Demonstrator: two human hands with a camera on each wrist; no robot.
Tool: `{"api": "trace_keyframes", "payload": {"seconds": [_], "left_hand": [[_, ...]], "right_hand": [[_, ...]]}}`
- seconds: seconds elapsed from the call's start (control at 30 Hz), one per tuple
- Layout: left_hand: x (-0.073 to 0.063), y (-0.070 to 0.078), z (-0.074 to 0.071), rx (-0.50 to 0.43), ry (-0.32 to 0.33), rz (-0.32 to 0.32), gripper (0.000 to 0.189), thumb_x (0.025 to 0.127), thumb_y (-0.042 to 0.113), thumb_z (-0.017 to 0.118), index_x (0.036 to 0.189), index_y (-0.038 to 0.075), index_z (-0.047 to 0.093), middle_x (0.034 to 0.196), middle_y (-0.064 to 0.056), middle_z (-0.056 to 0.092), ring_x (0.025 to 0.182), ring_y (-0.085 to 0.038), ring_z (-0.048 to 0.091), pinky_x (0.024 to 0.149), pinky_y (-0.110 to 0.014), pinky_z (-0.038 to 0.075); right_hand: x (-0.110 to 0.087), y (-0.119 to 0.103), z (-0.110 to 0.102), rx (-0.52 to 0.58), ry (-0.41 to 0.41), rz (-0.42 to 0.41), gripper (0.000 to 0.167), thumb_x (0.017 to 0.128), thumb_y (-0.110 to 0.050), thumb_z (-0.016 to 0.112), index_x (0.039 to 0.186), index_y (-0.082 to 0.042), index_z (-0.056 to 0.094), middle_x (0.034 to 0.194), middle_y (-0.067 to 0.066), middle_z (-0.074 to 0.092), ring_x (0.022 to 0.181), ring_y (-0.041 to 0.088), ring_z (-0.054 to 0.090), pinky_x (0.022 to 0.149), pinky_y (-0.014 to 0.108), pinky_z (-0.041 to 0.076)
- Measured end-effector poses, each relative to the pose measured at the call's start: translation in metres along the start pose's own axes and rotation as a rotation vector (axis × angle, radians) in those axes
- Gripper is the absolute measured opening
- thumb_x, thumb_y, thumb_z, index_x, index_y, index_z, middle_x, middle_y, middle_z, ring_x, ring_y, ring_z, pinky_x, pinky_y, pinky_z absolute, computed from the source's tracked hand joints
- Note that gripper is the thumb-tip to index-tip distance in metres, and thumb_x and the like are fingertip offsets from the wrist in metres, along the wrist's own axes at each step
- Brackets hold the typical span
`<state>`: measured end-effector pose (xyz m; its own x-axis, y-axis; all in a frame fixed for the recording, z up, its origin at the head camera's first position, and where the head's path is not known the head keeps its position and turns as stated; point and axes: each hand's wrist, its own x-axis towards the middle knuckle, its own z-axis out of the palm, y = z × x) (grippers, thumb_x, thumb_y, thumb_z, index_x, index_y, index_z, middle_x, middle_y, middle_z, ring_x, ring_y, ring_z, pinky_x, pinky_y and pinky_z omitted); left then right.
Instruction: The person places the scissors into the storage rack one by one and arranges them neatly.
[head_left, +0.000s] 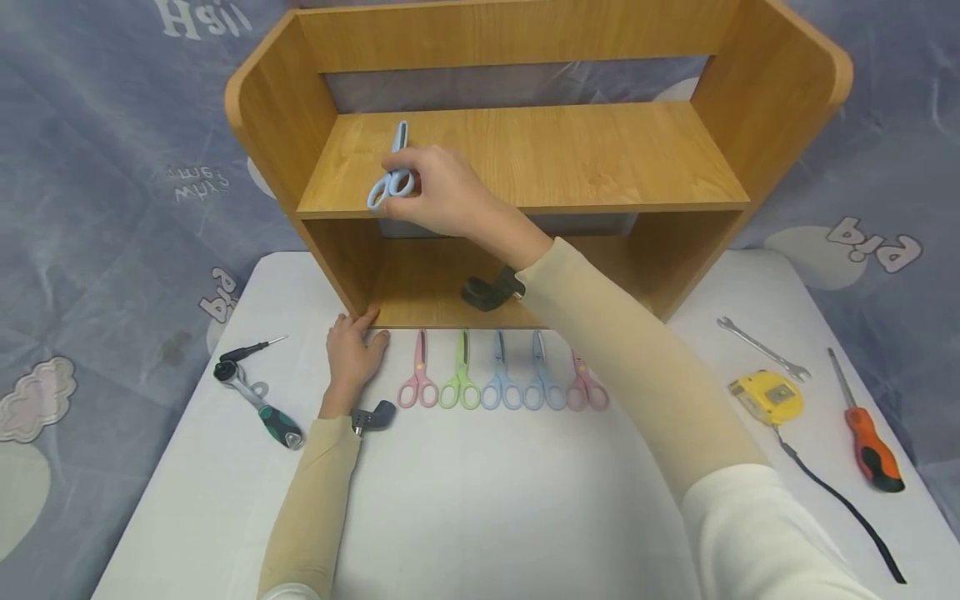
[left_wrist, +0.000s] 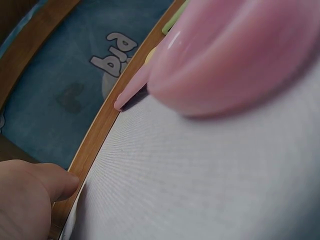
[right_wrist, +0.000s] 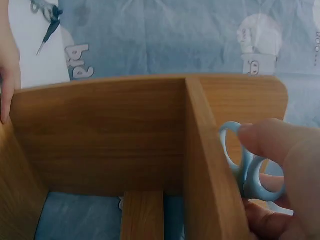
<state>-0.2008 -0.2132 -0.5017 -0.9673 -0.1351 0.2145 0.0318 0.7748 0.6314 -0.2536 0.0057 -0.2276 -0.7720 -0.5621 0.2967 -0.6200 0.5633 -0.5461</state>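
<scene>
My right hand (head_left: 442, 192) holds a light blue pair of scissors (head_left: 400, 137) by its handles over the left part of the upper shelf (head_left: 540, 158), blades pointing to the back. In the right wrist view, thumb and fingers are at the handle loops of the scissors (right_wrist: 244, 175), beside the shelf board's front edge. My left hand (head_left: 351, 358) touches the wooden rack's lower left front edge, fingers extended. To its right, scissors lie in a row: pink (head_left: 420, 371), green (head_left: 462, 371), two blue (head_left: 500, 371) and another pink (head_left: 583, 379), partly behind my right sleeve.
On the table's left are a black small screwdriver (head_left: 243, 352) and a green-handled ratchet (head_left: 279, 425). At the right lie a wrench (head_left: 763, 347), a yellow tape measure (head_left: 772, 398) with a black strap (head_left: 840, 500), and an orange screwdriver (head_left: 870, 446). The rack's side panels rise around the shelf.
</scene>
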Motion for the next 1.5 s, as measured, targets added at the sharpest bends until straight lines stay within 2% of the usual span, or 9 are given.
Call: {"api": "trace_keyframes", "payload": {"seconds": [0.13,0.27,0.47,0.57,0.67,0.8,1.03,1.33,1.5], "left_hand": [[0.000,0.001,0.001,0.000,-0.004,-0.002,0.053,0.090,0.021,0.064,0.140,0.005,0.061,0.142,-0.030,0.056,0.148,-0.054,0.032,0.121,-0.070,0.017],[0.001,0.001,0.001,0.004,-0.004,-0.004,0.052,0.091,0.020,0.063,0.141,0.005,0.060,0.142,-0.029,0.056,0.149,-0.053,0.031,0.122,-0.069,0.016],[0.002,0.001,-0.002,0.001,-0.012,-0.001,0.051,0.092,0.021,0.063,0.140,0.004,0.060,0.141,-0.027,0.057,0.149,-0.054,0.030,0.122,-0.069,0.015],[0.003,0.000,-0.004,0.006,-0.011,0.004,0.051,0.092,0.021,0.063,0.140,0.004,0.061,0.140,-0.028,0.058,0.149,-0.054,0.031,0.122,-0.070,0.015],[0.003,-0.001,-0.004,0.001,-0.008,0.009,0.051,0.091,0.021,0.064,0.140,0.005,0.061,0.139,-0.028,0.058,0.148,-0.054,0.031,0.121,-0.070,0.016],[0.002,0.000,-0.003,-0.007,-0.004,0.013,0.050,0.092,0.021,0.064,0.139,0.005,0.062,0.138,-0.028,0.059,0.148,-0.054,0.033,0.121,-0.069,0.017],[0.002,0.002,0.000,-0.008,-0.015,0.004,0.049,0.093,0.021,0.063,0.139,0.005,0.062,0.138,-0.028,0.059,0.148,-0.051,0.033,0.122,-0.067,0.017],[0.001,-0.001,0.000,0.000,-0.011,-0.002,0.050,0.091,0.022,0.064,0.139,0.006,0.062,0.136,-0.027,0.060,0.147,-0.050,0.034,0.122,-0.067,0.017],[0.000,-0.002,-0.001,-0.006,-0.018,-0.007,0.051,0.092,0.022,0.063,0.140,0.006,0.062,0.136,-0.028,0.060,0.148,-0.053,0.033,0.122,-0.069,0.016]], "right_hand": [[0.005,0.001,0.002,-0.102,-0.003,-0.006,0.046,0.096,-0.027,0.067,0.136,-0.006,0.064,0.118,0.007,0.073,0.099,0.016,0.064,0.090,0.028,0.049],[0.007,0.000,0.004,-0.214,0.010,-0.022,0.043,0.098,-0.031,0.065,0.136,-0.009,0.066,0.124,0.006,0.072,0.113,0.022,0.061,0.103,0.037,0.045],[0.001,0.003,0.002,-0.143,0.072,-0.028,0.026,0.095,-0.024,0.068,0.115,-0.008,0.076,0.106,0.006,0.073,0.094,0.019,0.056,0.087,0.032,0.044],[-0.001,0.005,-0.001,-0.128,0.078,-0.053,0.021,0.095,-0.022,0.068,0.107,-0.008,0.079,0.103,0.005,0.076,0.090,0.017,0.058,0.086,0.031,0.043],[-0.001,0.005,-0.001,-0.150,0.076,-0.061,0.022,0.096,-0.023,0.067,0.107,-0.009,0.080,0.107,0.003,0.079,0.095,0.017,0.064,0.093,0.033,0.046],[0.001,0.005,0.001,-0.199,0.092,-0.011,0.023,0.097,-0.027,0.067,0.109,-0.013,0.081,0.112,-0.001,0.079,0.107,0.019,0.067,0.099,0.038,0.046],[0.003,0.005,0.005,-0.252,0.145,0.058,0.025,0.097,-0.034,0.068,0.111,-0.017,0.081,0.110,-0.004,0.079,0.098,0.020,0.066,0.084,0.035,0.048],[0.003,0.004,0.011,-0.291,0.177,0.077,0.027,0.098,-0.037,0.067,0.111,-0.019,0.081,0.110,-0.005,0.079,0.097,0.023,0.064,0.080,0.034,0.046],[0.004,0.005,0.014,-0.298,0.189,0.074,0.026,0.098,-0.038,0.067,0.109,-0.019,0.081,0.103,-0.004,0.080,0.090,0.020,0.062,0.074,0.031,0.041]]}}
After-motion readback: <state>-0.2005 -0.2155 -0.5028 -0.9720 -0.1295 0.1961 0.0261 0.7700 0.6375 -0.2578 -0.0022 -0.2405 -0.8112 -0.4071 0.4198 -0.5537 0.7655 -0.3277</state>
